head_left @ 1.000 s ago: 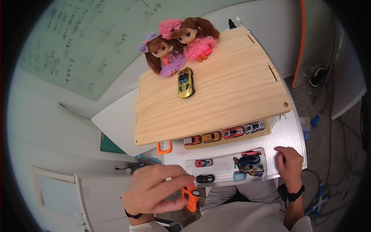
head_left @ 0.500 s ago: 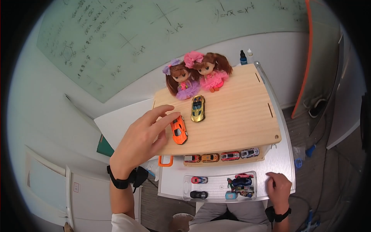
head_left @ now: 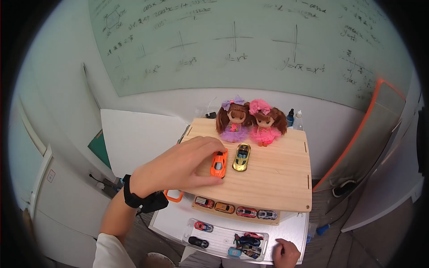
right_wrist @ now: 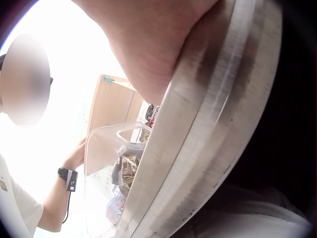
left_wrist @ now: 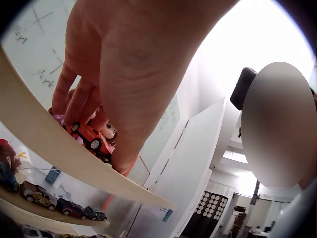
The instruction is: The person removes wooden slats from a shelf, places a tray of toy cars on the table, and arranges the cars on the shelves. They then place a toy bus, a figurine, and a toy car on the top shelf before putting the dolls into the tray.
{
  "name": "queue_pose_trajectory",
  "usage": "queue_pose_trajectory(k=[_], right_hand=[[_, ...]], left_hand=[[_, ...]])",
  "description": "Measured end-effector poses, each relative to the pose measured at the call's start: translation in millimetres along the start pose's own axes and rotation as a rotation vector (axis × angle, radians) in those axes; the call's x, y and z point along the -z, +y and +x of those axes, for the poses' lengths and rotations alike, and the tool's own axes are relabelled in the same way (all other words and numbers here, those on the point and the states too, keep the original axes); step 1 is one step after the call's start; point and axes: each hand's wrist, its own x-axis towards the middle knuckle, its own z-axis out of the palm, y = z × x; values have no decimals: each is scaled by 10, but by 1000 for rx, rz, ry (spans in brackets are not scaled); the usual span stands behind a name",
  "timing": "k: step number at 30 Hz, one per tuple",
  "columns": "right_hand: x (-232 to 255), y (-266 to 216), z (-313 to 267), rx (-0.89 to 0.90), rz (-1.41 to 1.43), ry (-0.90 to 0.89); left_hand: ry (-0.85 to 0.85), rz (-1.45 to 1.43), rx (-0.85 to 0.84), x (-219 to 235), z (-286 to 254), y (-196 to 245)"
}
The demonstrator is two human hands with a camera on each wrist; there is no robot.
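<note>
Well, largest of all is the whiteboard (head_left: 250, 49), covered in handwritten formulas and graphs, behind everything. Next comes the pale worktop (head_left: 174, 223), bearing a wooden shelf (head_left: 268, 178) with a flat top. Near the worktop's near edge lies a clear tray (head_left: 217, 240).

The left hand (head_left: 178, 163) reaches over the shelf's left edge, thumb and fingers clamped on the orange car (head_left: 219, 164), which sits on the shelf top towards that edge. Beside the tray's right end, the right hand (head_left: 286, 254) rests at the worktop's near right corner, fingers loosely curled and holding nothing.

Two dolls sit side by side at the shelf top's far edge, the purple doll (head_left: 234, 119) left of the pink doll (head_left: 267, 123). Two small bottles (head_left: 294, 119) stand beyond its far right corner.

As for the small cars, the gold car (head_left: 241, 157) stands just right of the orange one. Four cars (head_left: 224, 207) line the lower level's near edge. In the tray, a red and blue car (head_left: 203, 226) and a black car (head_left: 198, 242) occupy the left end; mixed toys (head_left: 250, 242) crowd the right.
</note>
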Motion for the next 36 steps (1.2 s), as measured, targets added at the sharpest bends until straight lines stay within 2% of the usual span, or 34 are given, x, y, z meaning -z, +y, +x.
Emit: queue_pose_trajectory(k=[4,9,12,31,33,34,36], right_hand=[[3,-8,7,13,9,13],[6,-21,5,1,18,4],[9,-23,10,6,14,11],[-22,20,19,20,1,24],[-120,83,48,86,3,88],[-130,146,9,84,-4,84],[-116,82,48,85,-2,84]], left_hand=[[24,-10,-43,14,91,-96],[-24,-8,-77,20,125,-149],[-57,8,-36,35,134,-126],[-38,-4,-37,29,132,-142],[73,27,-91,30,88,-124],[36,3,-73,43,38,-91],[136,7,-107,131,-63,35]])
